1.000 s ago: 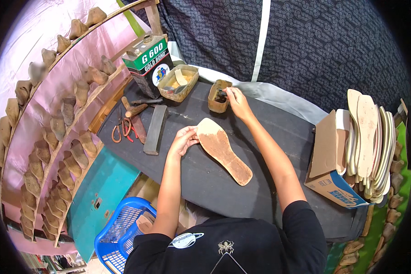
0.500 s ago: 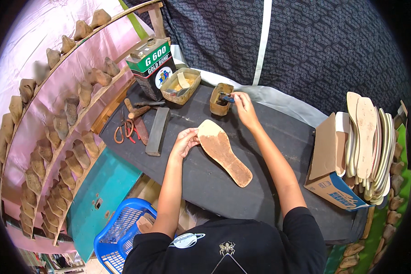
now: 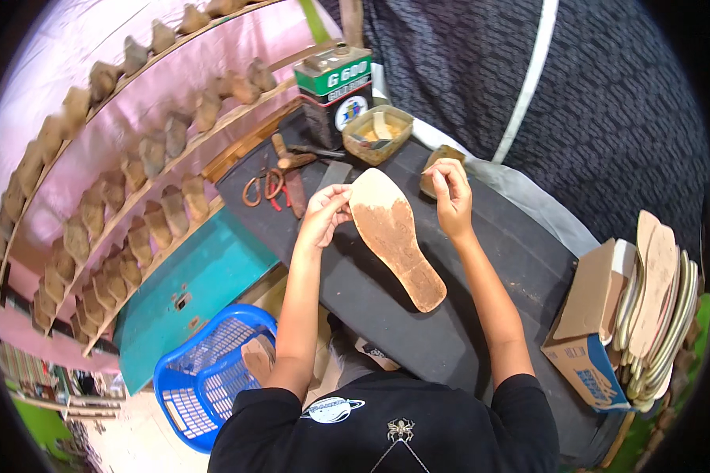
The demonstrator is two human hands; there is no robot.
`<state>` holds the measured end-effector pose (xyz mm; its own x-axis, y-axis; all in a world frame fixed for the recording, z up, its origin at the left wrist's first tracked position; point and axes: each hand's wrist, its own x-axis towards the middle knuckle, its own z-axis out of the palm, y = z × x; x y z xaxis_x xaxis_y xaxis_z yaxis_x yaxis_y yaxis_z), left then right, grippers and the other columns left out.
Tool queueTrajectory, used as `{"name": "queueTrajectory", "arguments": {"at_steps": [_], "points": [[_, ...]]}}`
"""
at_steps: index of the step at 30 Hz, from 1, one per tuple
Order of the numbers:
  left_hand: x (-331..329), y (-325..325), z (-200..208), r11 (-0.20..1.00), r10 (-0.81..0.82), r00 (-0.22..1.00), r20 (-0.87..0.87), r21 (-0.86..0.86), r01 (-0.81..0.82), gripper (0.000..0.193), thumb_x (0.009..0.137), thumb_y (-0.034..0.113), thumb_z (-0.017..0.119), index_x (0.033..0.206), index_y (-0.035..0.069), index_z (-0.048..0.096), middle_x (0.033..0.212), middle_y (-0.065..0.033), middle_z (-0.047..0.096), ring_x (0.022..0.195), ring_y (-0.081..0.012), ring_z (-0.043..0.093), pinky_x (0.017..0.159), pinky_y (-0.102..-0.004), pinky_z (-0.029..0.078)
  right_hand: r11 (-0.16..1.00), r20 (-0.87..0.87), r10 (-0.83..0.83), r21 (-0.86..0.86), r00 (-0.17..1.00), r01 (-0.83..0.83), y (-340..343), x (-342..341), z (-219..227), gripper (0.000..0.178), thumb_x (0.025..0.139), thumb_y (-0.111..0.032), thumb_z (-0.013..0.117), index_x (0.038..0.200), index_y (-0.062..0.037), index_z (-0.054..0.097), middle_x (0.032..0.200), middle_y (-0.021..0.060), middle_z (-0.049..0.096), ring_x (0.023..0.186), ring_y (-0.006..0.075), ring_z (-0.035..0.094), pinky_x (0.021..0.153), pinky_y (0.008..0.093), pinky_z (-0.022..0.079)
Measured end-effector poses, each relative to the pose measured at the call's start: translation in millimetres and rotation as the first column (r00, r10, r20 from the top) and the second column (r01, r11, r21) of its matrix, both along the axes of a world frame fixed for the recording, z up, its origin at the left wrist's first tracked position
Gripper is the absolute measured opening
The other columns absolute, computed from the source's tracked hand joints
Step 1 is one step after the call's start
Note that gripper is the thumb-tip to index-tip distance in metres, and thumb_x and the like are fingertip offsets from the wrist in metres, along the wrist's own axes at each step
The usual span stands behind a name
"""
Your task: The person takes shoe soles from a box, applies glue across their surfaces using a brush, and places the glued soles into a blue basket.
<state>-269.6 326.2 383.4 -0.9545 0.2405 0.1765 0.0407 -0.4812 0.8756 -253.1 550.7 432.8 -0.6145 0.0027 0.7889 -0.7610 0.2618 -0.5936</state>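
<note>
My left hand [image 3: 326, 214] grips a tan insole [image 3: 394, 236] at the edge of its pale wide end, between thumb and fingers. A dark brown stained layer covers the rest of its face, down to the narrow heel at the lower right. The insole is raised over the black work table [image 3: 355, 292]. To its right is my right hand [image 3: 454, 201], held up with loosely curled fingers and the thumb apart; I see nothing in it. It partly covers a small tan container [image 3: 443, 154], so the inside is hidden.
Past the insole stand a green-and-black can [image 3: 335, 94] and a tub [image 3: 377, 134] with a pale scraper inside. Scissors [image 3: 274, 183] and a hammer [image 3: 293, 160] lie left. A carton [image 3: 592, 315] of insoles stands right; a blue basket [image 3: 213, 378] sits below. Racks of shoe lasts [image 3: 158, 225] line the left.
The view has swung left. My right hand has let go of the blue-handled brush it held in the small container, and the brush is out of sight. The left hand still holds the insole, now raised.
</note>
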Motion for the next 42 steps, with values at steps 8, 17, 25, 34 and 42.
{"name": "queueTrajectory", "arguments": {"at_steps": [8, 17, 25, 34, 42], "points": [[63.2, -72.0, 21.6, 0.98, 0.178, 0.984, -0.02, -0.091, -0.179, 0.018, 0.079, 0.013, 0.055, 0.092, 0.001, 0.053, 0.077, -0.0018, 0.059, 0.061, -0.0053, 0.055, 0.055, -0.0192, 0.048, 0.838, 0.531, 0.531, -0.212, 0.66, -0.503, -63.5, 0.4, -11.7, 0.022, 0.083, -0.023, 0.049, 0.095, -0.0045, 0.055, 0.087, 0.0008, 0.055, 0.075, 0.0069, 0.05, 0.068, 0.0202, 0.039], [164.3, -135.3, 4.8, 0.897, 0.39, 0.918, 0.068, -0.253, -0.362, 0.018, 0.08, 0.015, 0.054, 0.093, 0.002, 0.054, 0.079, -0.0003, 0.057, 0.066, -0.0048, 0.053, 0.056, -0.0185, 0.047, 0.59, 0.648, 0.717, -0.367, 0.257, -0.72, -162.3, 47.4, -35.8, 0.025, 0.082, -0.022, 0.052, 0.099, -0.0035, 0.053, 0.087, 0.0027, 0.057, 0.079, 0.0089, 0.052, 0.07, 0.0228, 0.041], [234.0, -195.5, -32.1, 0.843, 0.495, 0.852, 0.17, -0.333, -0.423, 0.021, 0.081, 0.017, 0.054, 0.095, 0.002, 0.054, 0.081, -0.001, 0.056, 0.072, -0.0064, 0.053, 0.06, -0.0213, 0.047, 0.567, 0.745, 0.652, -0.354, 0.142, -0.744, -214.4, 95.6, -82.6, 0.028, 0.084, -0.024, 0.049, 0.102, -0.0024, 0.051, 0.091, 0.0037, 0.056, 0.082, 0.0103, 0.052, 0.072, 0.0234, 0.041], [298.3, -303.7, -133.1, 0.863, 0.497, 0.793, 0.352, -0.294, -0.411, 0.024, 0.083, 0.02, 0.051, 0.101, 0.004, 0.053, 0.087, -0.0014, 0.056, 0.074, -0.008, 0.052, 0.065, -0.0245, 0.046, 0.656, 0.864, 0.498, -0.316, 0.079, -0.685, -268.0, 163.8, -187.6, 0.027, 0.083, -0.032, 0.05, 0.096, -0.0083, 0.054, 0.083, -0.0019, 0.055, 0.074, 0.0051, 0.049, 0.064, 0.0198, 0.039], [352.6, -384.8, -241.4, 0.813, 0.582, 0.606, 0.542, -0.37, -0.449, 0.024, 0.084, 0.019, 0.049, 0.104, 0.007, 0.052, 0.09, -0.0009, 0.057, 0.078, -0.0099, 0.054, 0.071, -0.0298, 0.046, 0.738, 0.933, 0.359, -0.269, 0.023, -0.619, -307.0, 231.0, -255.4, 0.026, 0.084, -0.026, 0.046, 0.102, -0.0078, 0.052, 0.092, 0.0017, 0.055, 0.08, 0.009, 0.05, 0.069, 0.0224, 0.041]]}}
